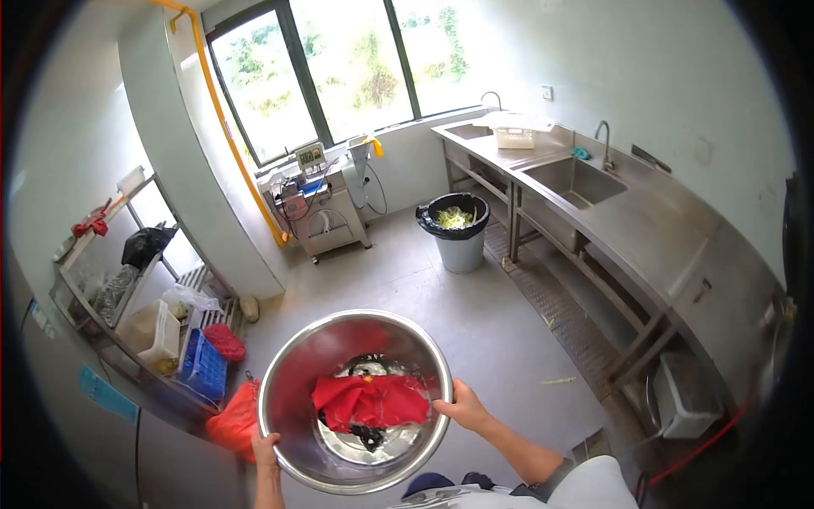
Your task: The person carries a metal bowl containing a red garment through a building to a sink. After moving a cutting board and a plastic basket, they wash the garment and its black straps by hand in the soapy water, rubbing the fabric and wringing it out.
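Note:
A large round stainless steel basin [292, 416] is held up in front of me, tilted so that I see into it. My left hand [266, 451] grips its near left rim, with the thumb over the edge. On the right side, my right hand [462, 405] clasps the rim, its thumb on the inside and the other fingers largely hidden behind the wall. A crumpled red cloth [373, 403] lies at the bottom of the basin. Beside and under it are some black pieces [368, 436] that I cannot make out.
A grey bin [460, 254] with a black liner holds greenish scraps. Along the right wall runs a steel counter [653, 212] with sinks. A wheeled machine [326, 229] stands by the window. Loaded shelves [106, 327] and a red bag [236, 422] are at left.

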Tool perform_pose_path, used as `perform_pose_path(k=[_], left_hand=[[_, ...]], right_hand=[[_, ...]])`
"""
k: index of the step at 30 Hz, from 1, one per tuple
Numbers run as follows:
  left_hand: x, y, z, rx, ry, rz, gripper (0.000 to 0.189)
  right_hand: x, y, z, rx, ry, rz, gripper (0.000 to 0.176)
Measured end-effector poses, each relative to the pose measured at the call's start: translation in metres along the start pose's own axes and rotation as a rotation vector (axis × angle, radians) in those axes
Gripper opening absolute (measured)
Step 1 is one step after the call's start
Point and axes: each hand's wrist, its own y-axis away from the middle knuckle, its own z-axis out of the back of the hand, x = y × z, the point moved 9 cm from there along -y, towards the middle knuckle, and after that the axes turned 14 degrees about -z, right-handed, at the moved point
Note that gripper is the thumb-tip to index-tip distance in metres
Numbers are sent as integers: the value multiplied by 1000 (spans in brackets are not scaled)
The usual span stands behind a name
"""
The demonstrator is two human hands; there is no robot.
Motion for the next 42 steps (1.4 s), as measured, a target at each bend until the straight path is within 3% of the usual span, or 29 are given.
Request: perform_pose_path(k=[3,6,9,22,24,28,37,40,42], left_hand=[[4,-68,-42,-11,150,16,13],[7,-151,-94,26,184,-22,14],[20,-236,-147,71,153,-18,15],[50,-548,-423,235,328,13,21],[73,-602,-447,202,161,-17,22],[66,-670,-528,252,333,25,23],[93,-841,-727,485,317,-4,22],[113,-894,-797,550,257,-100,24],[112,-909,-835,654,253,-26,26]], right_hand=[[21,-78,-1,66,-53,-39,37],[28,-164,13,-23,77,-5,37],[39,-247,25,-11,-128,38,37],[149,-561,128,-207,-84,81,29],[163,-614,140,-251,-73,129,28],[188,-684,168,-281,-117,52,31],[212,-819,244,-538,-193,142,29],[224,-853,256,-700,-149,133,37],[228,-860,267,-695,-98,203,39]])
